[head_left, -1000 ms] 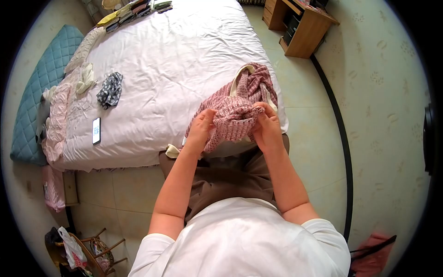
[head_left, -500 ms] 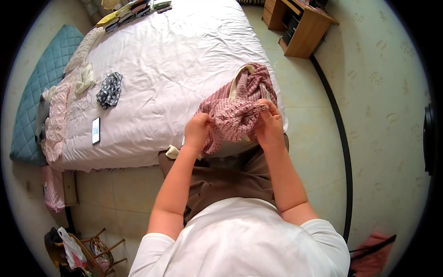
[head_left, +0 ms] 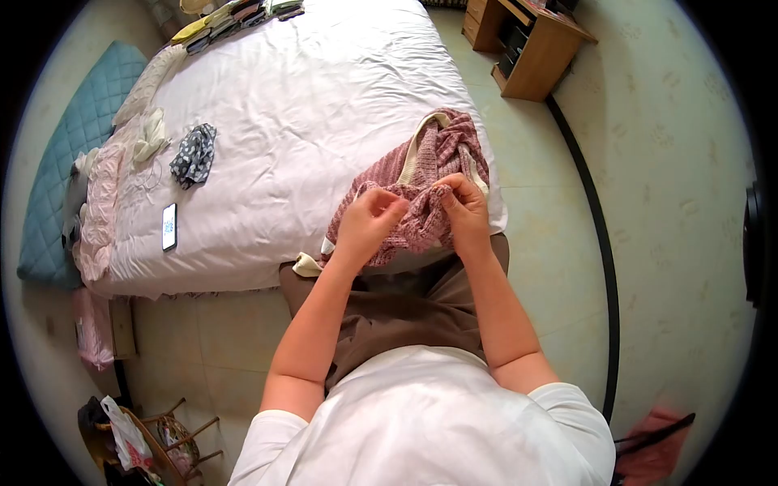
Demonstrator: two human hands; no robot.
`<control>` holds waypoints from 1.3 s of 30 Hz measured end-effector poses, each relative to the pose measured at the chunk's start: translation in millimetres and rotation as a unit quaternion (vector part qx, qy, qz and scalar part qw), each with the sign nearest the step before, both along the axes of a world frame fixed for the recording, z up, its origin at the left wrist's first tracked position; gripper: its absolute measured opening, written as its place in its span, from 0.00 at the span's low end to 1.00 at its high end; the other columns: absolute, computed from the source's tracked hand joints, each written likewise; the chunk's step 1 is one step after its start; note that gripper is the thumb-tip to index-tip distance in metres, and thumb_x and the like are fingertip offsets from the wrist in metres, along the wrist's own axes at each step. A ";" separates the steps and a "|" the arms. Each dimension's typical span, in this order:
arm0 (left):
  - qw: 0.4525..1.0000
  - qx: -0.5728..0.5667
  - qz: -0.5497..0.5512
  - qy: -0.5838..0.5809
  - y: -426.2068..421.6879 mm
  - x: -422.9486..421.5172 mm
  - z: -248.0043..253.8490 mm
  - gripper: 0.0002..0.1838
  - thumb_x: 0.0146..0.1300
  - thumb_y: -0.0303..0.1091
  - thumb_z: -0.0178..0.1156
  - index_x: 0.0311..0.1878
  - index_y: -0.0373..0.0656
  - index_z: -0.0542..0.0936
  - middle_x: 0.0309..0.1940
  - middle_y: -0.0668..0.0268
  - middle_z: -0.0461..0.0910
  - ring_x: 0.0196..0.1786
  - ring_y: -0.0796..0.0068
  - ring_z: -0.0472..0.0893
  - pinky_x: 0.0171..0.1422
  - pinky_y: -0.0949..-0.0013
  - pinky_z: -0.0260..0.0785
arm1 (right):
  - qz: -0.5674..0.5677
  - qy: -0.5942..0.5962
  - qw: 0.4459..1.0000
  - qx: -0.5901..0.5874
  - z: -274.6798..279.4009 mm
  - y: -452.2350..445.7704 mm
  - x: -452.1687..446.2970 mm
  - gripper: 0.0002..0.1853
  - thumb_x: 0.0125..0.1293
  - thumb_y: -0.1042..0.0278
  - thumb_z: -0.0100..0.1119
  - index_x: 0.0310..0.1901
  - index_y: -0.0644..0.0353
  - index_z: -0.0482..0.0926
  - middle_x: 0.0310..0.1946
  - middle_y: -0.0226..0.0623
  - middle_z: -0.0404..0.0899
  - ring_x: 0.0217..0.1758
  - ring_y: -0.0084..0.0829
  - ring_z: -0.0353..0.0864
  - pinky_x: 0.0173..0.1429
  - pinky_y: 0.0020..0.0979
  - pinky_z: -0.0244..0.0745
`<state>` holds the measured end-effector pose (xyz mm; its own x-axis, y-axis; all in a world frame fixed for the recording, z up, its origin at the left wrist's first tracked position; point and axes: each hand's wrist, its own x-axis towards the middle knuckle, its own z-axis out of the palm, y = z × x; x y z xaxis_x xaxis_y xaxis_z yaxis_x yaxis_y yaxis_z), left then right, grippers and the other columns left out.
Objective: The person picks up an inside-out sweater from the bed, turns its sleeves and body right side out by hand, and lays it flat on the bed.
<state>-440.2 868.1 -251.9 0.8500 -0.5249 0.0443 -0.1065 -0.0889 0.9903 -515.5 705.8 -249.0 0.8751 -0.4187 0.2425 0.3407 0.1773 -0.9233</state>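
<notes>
A pink-and-white knitted sweater (head_left: 389,174) with a cream band lies bunched at the bed's near right corner, its front part gathered up over my lap. My right hand (head_left: 468,212) pinches a bunched fold of the knit between thumb and fingers. Just left of that fold is my left hand (head_left: 369,223), its fingers curved and thumb apart, slightly blurred. It hovers over the knit, and nothing shows between its fingertips. A cream end of cloth (head_left: 306,266) hangs at the bed edge beside my left forearm.
On the white-sheeted bed (head_left: 275,138) are a phone (head_left: 169,227), a dark polka-dot cloth (head_left: 194,156), a white cloth (head_left: 151,135) and folded clothes (head_left: 231,24) at the far end. A teal quilted cushion (head_left: 73,170) stands left; a wooden desk (head_left: 531,57) stands far right.
My left hand has come off its grip on the sweater and moved right, toward my right hand. The stretched knit between the hands has collapsed into a bunch. My right hand has barely moved.
</notes>
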 end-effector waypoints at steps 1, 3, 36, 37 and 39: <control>1.000 0.000 0.001 0.000 -4.7 -2.7 1.7 0.12 0.59 0.34 0.64 0.41 0.35 0.79 0.31 0.66 0.80 0.33 0.81 0.77 0.39 0.75 0.70 | 0.017 0.012 1.000 -0.002 -0.1 1.7 -0.5 0.06 0.66 0.67 0.60 0.39 0.60 0.78 0.32 0.20 0.73 0.33 0.11 0.66 0.37 0.14 0.61; 0.996 0.062 -0.057 -0.022 -11.0 -5.9 4.6 0.10 0.58 0.33 0.63 0.37 0.35 0.79 0.28 0.67 0.80 0.29 0.84 0.75 0.34 0.76 0.68 | 0.026 -0.021 0.999 -0.016 -2.8 8.0 1.6 0.06 0.67 0.67 0.58 0.39 0.61 0.77 0.32 0.21 0.73 0.33 0.11 0.67 0.38 0.15 0.63; 0.850 -0.280 -0.010 0.447 1.1 15.4 -35.5 0.14 0.72 0.36 0.41 0.50 0.40 0.73 0.42 0.63 0.81 0.41 0.70 0.82 0.45 0.65 0.77 | -0.165 0.159 0.895 -0.383 -17.3 7.3 -12.2 0.09 0.53 0.68 0.67 0.26 0.61 0.77 0.27 0.32 0.74 0.30 0.30 0.74 0.34 0.30 0.71; 0.849 -0.280 -0.010 0.447 0.9 15.3 -36.2 0.14 0.72 0.36 0.41 0.50 0.40 0.73 0.42 0.63 0.81 0.41 0.70 0.82 0.45 0.65 0.77 | -0.165 0.160 0.895 -0.383 -10.2 6.0 -11.7 0.09 0.53 0.68 0.67 0.26 0.61 0.77 0.27 0.32 0.74 0.30 0.30 0.74 0.34 0.30 0.71; 0.888 -0.250 0.010 0.385 0.5 14.8 -38.1 0.14 0.72 0.35 0.41 0.49 0.38 0.73 0.42 0.61 0.80 0.42 0.69 0.82 0.45 0.66 0.77 | -0.153 -0.026 0.869 -0.469 -0.5 2.7 -11.9 0.06 0.52 0.74 0.67 0.30 0.59 0.79 0.26 0.33 0.75 0.28 0.29 0.75 0.32 0.28 0.70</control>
